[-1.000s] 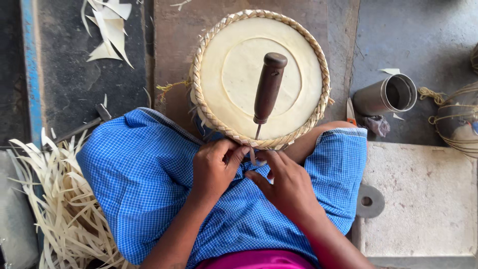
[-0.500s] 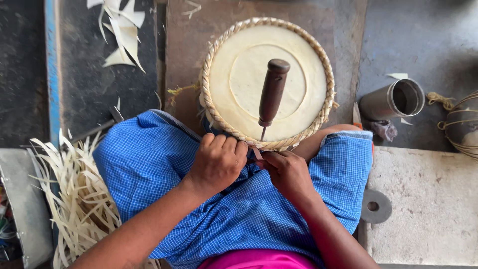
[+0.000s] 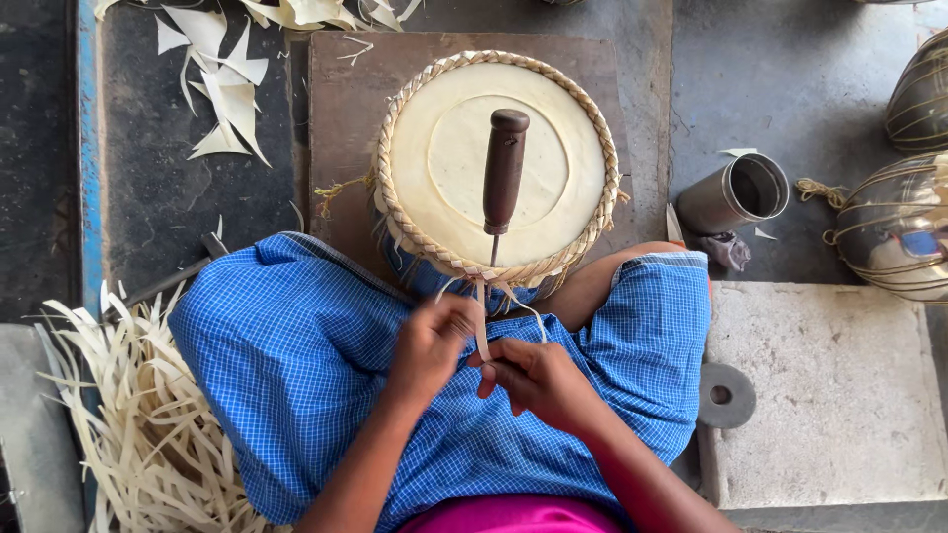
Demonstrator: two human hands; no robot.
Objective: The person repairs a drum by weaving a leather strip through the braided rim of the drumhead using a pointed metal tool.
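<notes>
Both hands are pinched shut on the same thin pale strip [image 3: 483, 331] right now. The left hand [image 3: 432, 345] has its grip closed on it from the 9 o'clock side, and the right hand [image 3: 538, 380] is closed on the lower end from about 4 o'clock. The strip runs straight up toward 12 o'clock from the two grips to the near rim of the round woven-edged drum [image 3: 499, 163], which sits just past the person's lap on a brown board [image 3: 341, 128].

What I'd worry about: that strip looks thin and flat, so a hard or uneven pull could probably snap it or split it lengthwise. If the two hands pull at different angles, it could also twist and sit crooked in the braided rim.

Other thing is the wooden-handled awl [image 3: 504, 178] stuck in near the rim at 12 o'clock from the hands, point down. It's right above the strip, so a jerk upward might put fingers close to the metal tip, or knock the awl loose.

The pile of spare strips [image 3: 128, 424] lies at 9 o'clock, well apart, and the metal cup [image 3: 736, 192] sits at 2 o'clock.
</notes>
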